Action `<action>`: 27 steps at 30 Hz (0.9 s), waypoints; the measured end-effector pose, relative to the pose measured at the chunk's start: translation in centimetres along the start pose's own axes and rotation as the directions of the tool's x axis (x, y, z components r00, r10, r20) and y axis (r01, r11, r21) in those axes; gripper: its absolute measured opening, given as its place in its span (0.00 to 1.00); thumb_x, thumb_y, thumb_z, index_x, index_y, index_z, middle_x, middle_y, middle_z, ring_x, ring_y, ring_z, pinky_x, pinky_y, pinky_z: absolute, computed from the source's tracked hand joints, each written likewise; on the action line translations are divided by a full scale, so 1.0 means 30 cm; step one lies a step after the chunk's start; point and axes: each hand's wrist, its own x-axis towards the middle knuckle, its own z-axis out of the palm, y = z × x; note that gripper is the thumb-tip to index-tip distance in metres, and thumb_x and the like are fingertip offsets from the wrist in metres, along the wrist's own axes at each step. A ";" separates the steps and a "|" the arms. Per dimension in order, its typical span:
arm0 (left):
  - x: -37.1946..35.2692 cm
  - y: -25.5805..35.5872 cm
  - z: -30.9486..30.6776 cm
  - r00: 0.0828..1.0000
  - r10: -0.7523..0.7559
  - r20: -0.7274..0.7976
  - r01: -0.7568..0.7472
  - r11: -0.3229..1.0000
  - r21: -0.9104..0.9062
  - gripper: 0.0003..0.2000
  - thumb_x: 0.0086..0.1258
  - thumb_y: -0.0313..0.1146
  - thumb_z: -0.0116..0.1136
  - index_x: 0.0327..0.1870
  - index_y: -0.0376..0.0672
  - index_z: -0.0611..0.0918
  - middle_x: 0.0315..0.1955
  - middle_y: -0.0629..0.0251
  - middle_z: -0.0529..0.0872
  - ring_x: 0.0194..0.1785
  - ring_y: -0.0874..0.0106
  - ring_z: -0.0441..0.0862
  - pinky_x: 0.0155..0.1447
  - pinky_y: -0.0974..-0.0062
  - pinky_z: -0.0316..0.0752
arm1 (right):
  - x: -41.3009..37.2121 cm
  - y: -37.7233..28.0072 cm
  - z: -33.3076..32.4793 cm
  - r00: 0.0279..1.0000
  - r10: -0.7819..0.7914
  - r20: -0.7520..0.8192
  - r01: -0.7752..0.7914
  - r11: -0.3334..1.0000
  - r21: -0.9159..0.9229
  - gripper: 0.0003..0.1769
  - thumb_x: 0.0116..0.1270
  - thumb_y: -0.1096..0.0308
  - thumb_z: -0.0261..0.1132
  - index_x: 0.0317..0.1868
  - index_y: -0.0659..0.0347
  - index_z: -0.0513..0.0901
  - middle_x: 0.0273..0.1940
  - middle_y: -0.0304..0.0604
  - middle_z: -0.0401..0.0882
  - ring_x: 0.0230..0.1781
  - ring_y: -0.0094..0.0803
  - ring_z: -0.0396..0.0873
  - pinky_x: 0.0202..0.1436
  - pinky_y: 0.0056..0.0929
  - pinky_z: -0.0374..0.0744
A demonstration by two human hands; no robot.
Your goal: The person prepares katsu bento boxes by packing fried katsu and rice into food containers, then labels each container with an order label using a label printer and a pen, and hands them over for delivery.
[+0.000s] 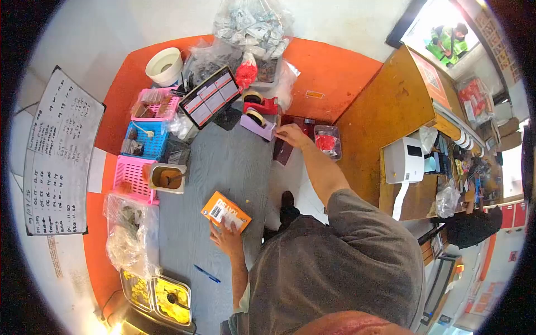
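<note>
- Left hand [225, 239], fingers spread, rests on an orange box [226, 209] atop the bench [187, 237].
- Right hand [291, 135] meets a purple tape dispenser [259, 128], its grip unclear.

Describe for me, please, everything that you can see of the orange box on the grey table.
The orange box looks like printed cardboard, its upper face showing white lettering that reads KATSU and a white label with dark stripes. It appears closed, and lies flat and askew on the grey table, near the edge by the person. The left hand touches it, fingers resting over the printed face.
</note>
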 end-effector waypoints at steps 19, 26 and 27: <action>-0.022 -0.057 0.025 0.999 0.019 -0.036 -0.019 1.000 -0.010 0.19 0.64 0.42 0.57 0.56 0.55 0.76 0.64 0.75 0.68 0.61 0.63 0.64 0.60 0.42 0.49 | -0.317 -0.394 1.061 0.636 0.768 0.079 -0.768 0.640 -0.040 0.14 0.50 0.63 0.73 0.32 0.61 0.81 0.18 0.33 0.72 0.11 0.17 0.61 0.11 0.21 0.58; -0.025 -0.065 0.011 0.999 -0.051 -0.003 0.051 0.998 -0.020 0.19 0.65 0.42 0.56 0.58 0.54 0.74 0.64 0.73 0.67 0.61 0.60 0.63 0.58 0.38 0.50 | -0.323 -0.268 1.225 0.740 0.671 0.046 -0.593 0.682 -0.428 0.22 0.52 0.58 0.71 0.39 0.69 0.83 0.37 0.56 0.83 0.39 0.42 0.82 0.39 0.37 0.79; -0.024 -0.065 0.010 0.999 -0.045 -0.002 0.045 0.999 -0.031 0.20 0.65 0.42 0.56 0.59 0.54 0.74 0.64 0.73 0.67 0.61 0.59 0.63 0.58 0.37 0.50 | -0.313 -0.225 1.216 0.760 0.647 0.069 -0.528 0.675 -0.516 0.22 0.51 0.58 0.71 0.39 0.68 0.84 0.39 0.58 0.82 0.41 0.45 0.82 0.42 0.38 0.78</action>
